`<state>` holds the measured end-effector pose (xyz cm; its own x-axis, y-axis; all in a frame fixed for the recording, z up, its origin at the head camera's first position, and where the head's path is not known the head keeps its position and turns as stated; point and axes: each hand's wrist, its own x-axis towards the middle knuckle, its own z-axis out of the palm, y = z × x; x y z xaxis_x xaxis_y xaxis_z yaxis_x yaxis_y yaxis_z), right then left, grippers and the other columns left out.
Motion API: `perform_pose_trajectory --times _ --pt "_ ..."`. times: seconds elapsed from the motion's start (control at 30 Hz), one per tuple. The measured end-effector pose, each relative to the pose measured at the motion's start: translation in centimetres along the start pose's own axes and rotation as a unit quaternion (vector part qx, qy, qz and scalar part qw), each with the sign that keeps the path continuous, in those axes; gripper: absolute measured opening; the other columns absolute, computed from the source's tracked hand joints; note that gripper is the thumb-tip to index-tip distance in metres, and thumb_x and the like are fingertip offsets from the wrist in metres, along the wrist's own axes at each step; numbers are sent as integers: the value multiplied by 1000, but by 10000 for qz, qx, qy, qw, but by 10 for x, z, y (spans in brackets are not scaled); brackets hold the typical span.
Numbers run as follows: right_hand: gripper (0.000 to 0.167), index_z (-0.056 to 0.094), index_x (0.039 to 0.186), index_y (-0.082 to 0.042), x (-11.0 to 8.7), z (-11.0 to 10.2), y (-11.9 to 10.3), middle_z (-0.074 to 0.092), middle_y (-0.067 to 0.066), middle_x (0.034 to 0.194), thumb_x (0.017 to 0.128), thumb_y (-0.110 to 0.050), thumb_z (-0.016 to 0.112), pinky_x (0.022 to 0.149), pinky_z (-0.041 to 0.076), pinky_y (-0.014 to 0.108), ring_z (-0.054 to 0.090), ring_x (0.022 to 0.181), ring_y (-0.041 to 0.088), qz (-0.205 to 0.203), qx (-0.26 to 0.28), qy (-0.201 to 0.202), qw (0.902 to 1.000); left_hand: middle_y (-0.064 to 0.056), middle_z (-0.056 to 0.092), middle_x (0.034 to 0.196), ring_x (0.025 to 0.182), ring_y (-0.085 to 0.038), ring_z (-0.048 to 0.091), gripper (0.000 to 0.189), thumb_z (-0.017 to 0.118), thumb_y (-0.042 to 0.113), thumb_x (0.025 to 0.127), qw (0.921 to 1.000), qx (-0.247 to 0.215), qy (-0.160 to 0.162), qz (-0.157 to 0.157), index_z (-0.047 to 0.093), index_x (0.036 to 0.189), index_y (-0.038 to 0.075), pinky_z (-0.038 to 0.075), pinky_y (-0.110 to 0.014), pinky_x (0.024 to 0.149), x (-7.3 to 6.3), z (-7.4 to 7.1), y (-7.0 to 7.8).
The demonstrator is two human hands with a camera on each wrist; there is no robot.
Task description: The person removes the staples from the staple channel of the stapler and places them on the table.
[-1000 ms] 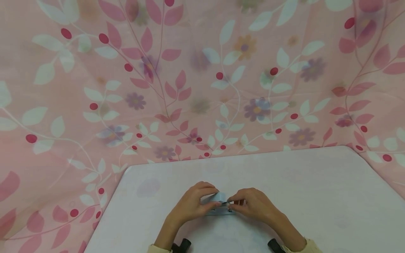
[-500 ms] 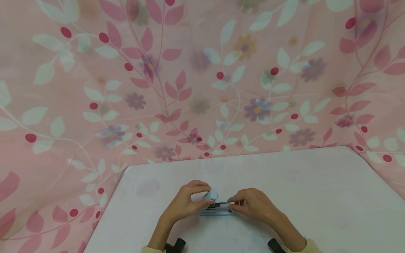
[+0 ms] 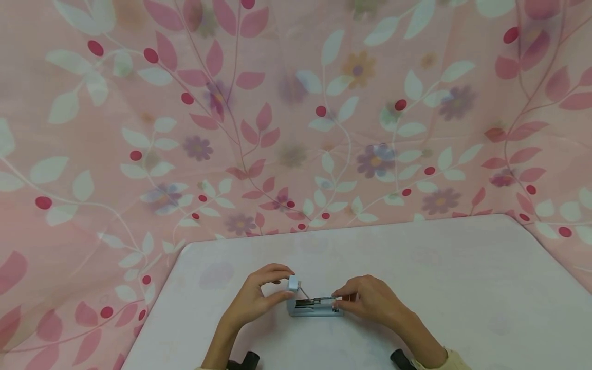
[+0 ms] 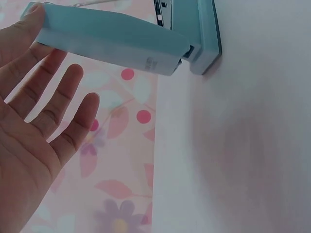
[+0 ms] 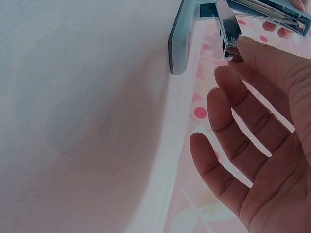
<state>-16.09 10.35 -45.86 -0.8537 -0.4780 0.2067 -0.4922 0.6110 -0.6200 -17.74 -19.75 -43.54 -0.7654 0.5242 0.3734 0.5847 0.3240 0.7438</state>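
Note:
A light blue stapler (image 3: 316, 313) stands on the table with its top cover swung far up and back. My left hand (image 3: 253, 298) pinches the free end of that cover (image 4: 112, 39) between thumb and fingers; the other fingers are spread. With thumb and index finger, my right hand (image 3: 370, 298) pinches the front end of the metal staple magazine (image 5: 229, 29), which is raised off the base (image 5: 180, 48). A thin metal rod with a spring (image 5: 267, 12) runs between cover and magazine. The right fingertips hide part of the magazine's tip.
The stapler sits near the middle of a white-covered table (image 3: 439, 267) with rounded far corners. Behind it hangs a pink cloth (image 3: 296, 128) printed with leaves and flowers. Dark wrist camera mounts (image 3: 245, 361) show below both hands.
My left hand has moved left, swinging the stapler's cover up and back off the magazine and baring the metal inside. My right hand keeps its place at the magazine's front end.

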Motion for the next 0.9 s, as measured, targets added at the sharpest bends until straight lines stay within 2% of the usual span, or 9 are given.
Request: perform_pose_trajectory --times 0.3,0.47,0.6,0.73,0.9 --pt "18 81 99 -21 0 0 -2 65 -24 83 83 -30 80 55 43 22 50 65 0 62 120 -22 9999 2 63 119 112 -20 58 29 76 20 89 9997 -142 86 -152 71 117 15 53 -45 87 -9 -10 -3" --pt "18 81 99 -20 0 -1 -2 65 -24 83 83 -30 80 55 43 22 49 65 0 87 100 -41 9999 -1 64 120 112 -20 57 29 75 14 89 9997 -121 189 -114 70 118 10 53 -41 87 -15 -15 -7" --pt "18 81 99 -19 0 -2 -3 65 -23 83 84 -28 80 55 43 22 50 65 0 68 117 -54 9999 -3 64 120 111 -20 58 31 74 13 90 9997 -116 187 -111 70 120 14 53 -40 86 -19 -20 -9" --pt "17 81 99 -18 0 -2 -3 65 -23 83 85 -27 79 56 43 22 50 66 0 88 183 -115 9997 0 64 119 108 -20 60 33 74 13 90 9992 -156 214 -295 69 121 18 53 -43 85 -24 -25 -12" --pt "17 80 99 -18 0 -2 -3 64 -23 83 85 -27 79 56 43 22 50 67 1 174 214 -154 9995 -2 64 119 108 -19 59 33 74 13 89 9982 -168 268 -513 68 122 18 54 -45 85 -32 -31 -15"
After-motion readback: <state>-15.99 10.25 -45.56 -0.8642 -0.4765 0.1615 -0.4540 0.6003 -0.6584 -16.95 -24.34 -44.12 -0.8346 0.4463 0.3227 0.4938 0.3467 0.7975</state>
